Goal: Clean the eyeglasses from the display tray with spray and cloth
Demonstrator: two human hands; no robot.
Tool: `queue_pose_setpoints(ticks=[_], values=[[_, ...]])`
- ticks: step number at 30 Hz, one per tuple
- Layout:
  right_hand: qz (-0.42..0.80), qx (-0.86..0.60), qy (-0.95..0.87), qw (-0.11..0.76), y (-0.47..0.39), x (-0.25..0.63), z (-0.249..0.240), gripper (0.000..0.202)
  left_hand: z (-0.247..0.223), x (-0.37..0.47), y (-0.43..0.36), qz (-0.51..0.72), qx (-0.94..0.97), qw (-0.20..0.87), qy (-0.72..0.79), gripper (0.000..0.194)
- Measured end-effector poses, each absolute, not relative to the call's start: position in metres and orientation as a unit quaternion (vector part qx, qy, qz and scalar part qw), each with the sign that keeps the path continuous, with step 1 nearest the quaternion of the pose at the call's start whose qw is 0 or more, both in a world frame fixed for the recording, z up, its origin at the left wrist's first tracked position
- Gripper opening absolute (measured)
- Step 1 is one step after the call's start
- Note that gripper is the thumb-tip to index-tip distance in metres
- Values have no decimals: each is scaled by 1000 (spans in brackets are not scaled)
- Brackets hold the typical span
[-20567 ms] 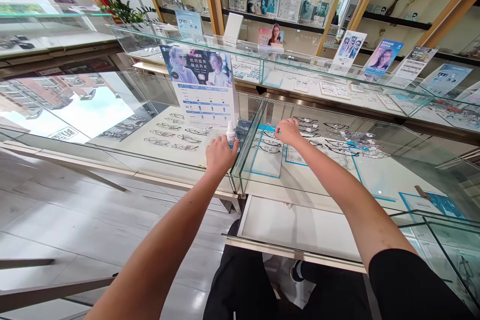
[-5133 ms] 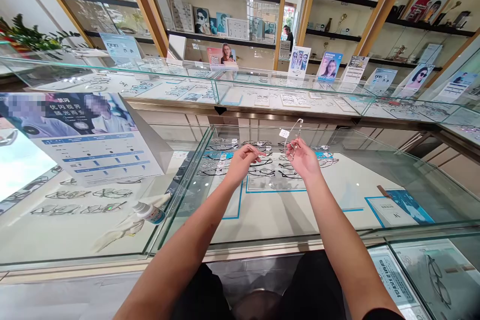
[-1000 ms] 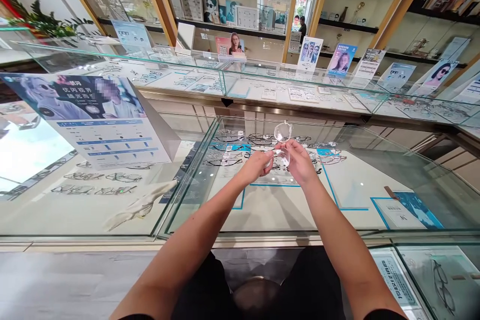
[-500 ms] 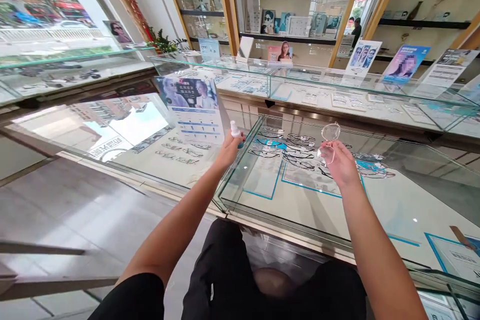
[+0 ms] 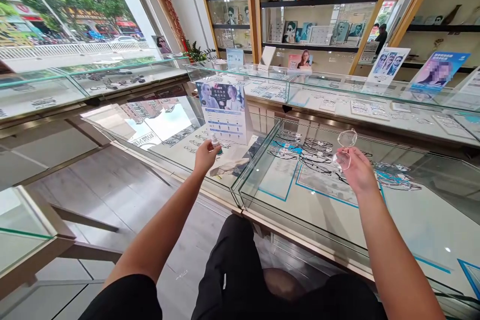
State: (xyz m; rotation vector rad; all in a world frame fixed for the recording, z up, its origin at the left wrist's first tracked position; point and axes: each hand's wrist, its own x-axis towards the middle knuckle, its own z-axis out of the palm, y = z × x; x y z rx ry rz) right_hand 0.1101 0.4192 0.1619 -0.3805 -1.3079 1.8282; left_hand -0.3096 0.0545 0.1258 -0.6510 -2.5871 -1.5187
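My left hand is closed round a small spray bottle with a white top and a teal lower part. It is over the glass counter, in front of a standing printed card. A crumpled pale cloth lies just right of this hand. My right hand pinches a pair of clear-rimmed eyeglasses, raised above the right part of the counter, one lens above the other. Below the eyeglasses, several dark-framed glasses lie inside the glass case.
The glass display counter stretches across in front of my knees. Farther back runs a second glass case with upright advertising cards. A glass-topped wooden piece of furniture stands at lower left. Someone in dark clothing appears in the background.
My left hand has moved left and lower with the spray bottle, and the pale cloth now shows beside it. The view has swung left. My right hand still holds the eyeglasses up.
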Motion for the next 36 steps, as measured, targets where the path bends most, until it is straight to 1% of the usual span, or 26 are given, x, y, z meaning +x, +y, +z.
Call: queue_pose_setpoints(ticks=[8, 10, 11, 13, 14, 15, 16, 18, 20, 21, 23, 26, 28, 29, 32, 34, 36], values=[[723, -152, -529, 418, 420, 110, 161, 28, 121, -304, 54, -499, -203, 23, -842, 37], [727, -150, -524, 416, 420, 110, 161, 27, 124, -297, 53, -501, -201, 26, -841, 47], [729, -149, -522, 416, 420, 110, 161, 27, 127, -291, 52, -501, -195, 50, -842, 55], [730, -150, -521, 417, 419, 111, 162, 26, 132, -276, 49, -488, -175, 154, -841, 68], [729, -151, -522, 417, 419, 111, 162, 25, 134, -267, 47, -472, -172, 211, -839, 66], [727, -151, -523, 418, 419, 112, 162, 24, 136, -258, 46, -448, -185, 247, -839, 58], [725, -151, -525, 419, 419, 112, 163, 23, 138, -250, 45, -419, -220, 249, -845, 48], [722, -147, -531, 419, 419, 112, 163, 24, 139, -237, 45, -343, -329, 171, -863, 35], [720, -145, -535, 418, 419, 112, 163, 25, 137, -229, 49, -266, -411, 74, -869, 36], [720, -145, -536, 417, 420, 111, 163, 26, 135, -227, 52, -243, -425, 42, -871, 38], [721, -147, -535, 415, 420, 111, 162, 27, 131, -227, 57, -232, -413, 9, -881, 34], [726, -148, -529, 415, 420, 110, 162, 24, 131, -230, 61, -246, -388, -6, -888, 25], [729, -146, -525, 415, 419, 110, 162, 24, 138, -230, 64, -289, -361, -26, -886, 27], [731, -144, -523, 415, 419, 110, 163, 25, 143, -229, 65, -335, -336, -51, -879, 29], [733, -141, -520, 415, 417, 111, 164, 26, 164, -224, 75, -530, -236, -187, -793, 34], [731, -141, -523, 415, 417, 111, 164, 27, 179, -217, 87, -615, -199, -268, -714, 30], [731, -139, -524, 415, 417, 110, 164, 27, 192, -207, 101, -642, -195, -315, -671, 23]])
